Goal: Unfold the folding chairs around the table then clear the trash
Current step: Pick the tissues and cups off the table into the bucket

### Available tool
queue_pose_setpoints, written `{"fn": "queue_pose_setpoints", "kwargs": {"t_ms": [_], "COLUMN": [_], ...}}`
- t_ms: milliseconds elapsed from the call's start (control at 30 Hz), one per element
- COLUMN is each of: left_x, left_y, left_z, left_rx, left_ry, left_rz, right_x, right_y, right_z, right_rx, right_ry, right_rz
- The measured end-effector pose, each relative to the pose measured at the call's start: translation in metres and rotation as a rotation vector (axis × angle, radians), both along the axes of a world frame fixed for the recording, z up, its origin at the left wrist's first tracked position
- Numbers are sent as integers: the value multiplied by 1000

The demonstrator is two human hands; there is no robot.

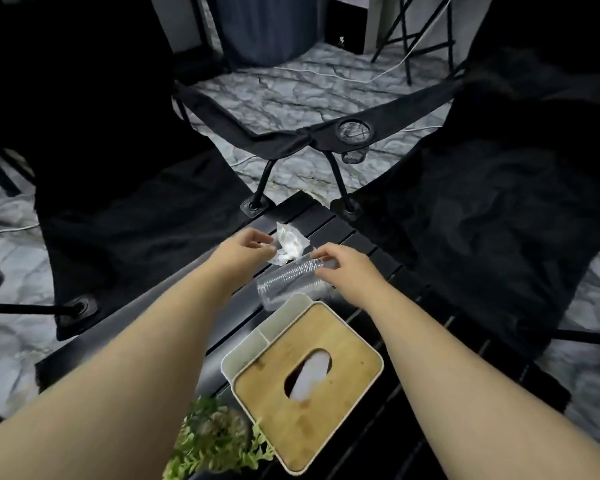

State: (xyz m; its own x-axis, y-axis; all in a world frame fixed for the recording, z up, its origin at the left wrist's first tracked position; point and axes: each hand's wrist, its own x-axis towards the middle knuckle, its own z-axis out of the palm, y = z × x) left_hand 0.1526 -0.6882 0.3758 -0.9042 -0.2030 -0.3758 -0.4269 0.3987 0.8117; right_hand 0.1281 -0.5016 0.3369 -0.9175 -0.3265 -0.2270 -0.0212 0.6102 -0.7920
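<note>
Two black folding chairs stand unfolded beyond the black slatted table: one on the left, one on the right. A crumpled white tissue lies near the table's far corner. My left hand pinches the tissue's left edge. A clear plastic cup stack lies on its side just in front of the tissue. My right hand grips the stack's far end with the fingertips.
A white tissue box with a wooden lid sits on the table near me, and a small green plant stands at its left. A grey bin stands on the marble floor behind the chairs. White cables run across the floor.
</note>
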Motion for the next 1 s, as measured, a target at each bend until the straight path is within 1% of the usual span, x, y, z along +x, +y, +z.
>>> {"fn": "queue_pose_setpoints", "kwargs": {"t_ms": [133, 167, 267, 300, 400, 567, 700, 767, 800, 833, 867, 933, 1000], "left_x": [-5, -7, -9, -10, -9, 0, 20, 30, 33, 36, 38, 43, 46], "left_y": [-10, -11, -8, -5, -2, -19, -58, -70, -73, -74, -75, -73, -68], "left_z": [-20, -26, -45, -51, -66, -74, -70, -69, -69, -69, -68, -66, -58], "left_rx": [-42, -56, -96, -115, -246, -337, -329, -336, -340, -334, -324, -308, -311], "left_ry": [3, -14, -128, -160, -158, -151, -185, -187, -187, -181, -169, -127, -68], "left_rz": [17, -14, -232, -277, -289, -268, -201, -180, -174, -167, -152, -105, -59], "right_x": [-14, -21, -44, -51, -70, -99, -110, -109, -107, -104, -99, -91, -85], "right_y": [0, -1, -6, -6, -8, -21, -40, -50, -53, -55, -54, -48, -37], "right_z": [-18, -22, -25, -25, -27, -39, -54, -63, -67, -71, -74, -75, -68], "right_rx": [-42, -58, -150, -186, -236, -106, 1, 120, 195, 237, 230, 121, -2], "right_ry": [25, 40, 55, 57, 77, 59, 20, -2, 13, 46, 71, 79, 55], "right_rz": [-16, -3, 46, 34, -37, 29, 219, 324, 340, 304, 223, 46, -75]}}
